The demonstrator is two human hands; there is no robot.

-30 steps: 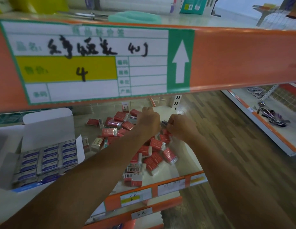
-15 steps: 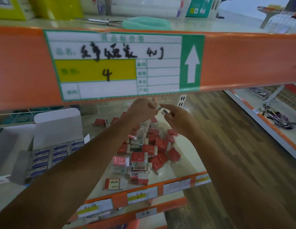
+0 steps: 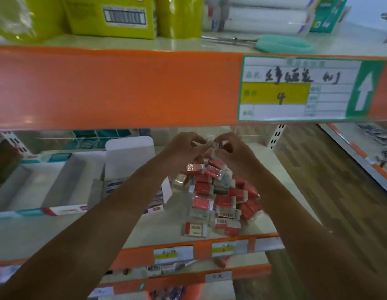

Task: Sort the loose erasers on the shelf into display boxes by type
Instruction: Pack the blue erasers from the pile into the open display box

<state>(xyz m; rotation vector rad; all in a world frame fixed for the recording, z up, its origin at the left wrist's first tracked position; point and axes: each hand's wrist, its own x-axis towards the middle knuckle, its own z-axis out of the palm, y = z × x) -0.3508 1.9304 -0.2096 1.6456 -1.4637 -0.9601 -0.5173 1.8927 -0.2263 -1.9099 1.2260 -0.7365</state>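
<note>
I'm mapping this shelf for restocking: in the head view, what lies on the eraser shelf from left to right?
Empty display box → display box of blue-labelled erasers → pile of red erasers.

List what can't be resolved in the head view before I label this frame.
- Item pinched between left hand and right hand: fingers cover it, too small to type.
- Filled display box: left forearm crosses it, contents mostly hidden.
- Red eraser pile: motion blur, wrapper print unreadable; right forearm hides its right edge.
- Price tag: handwriting blurred.
</note>
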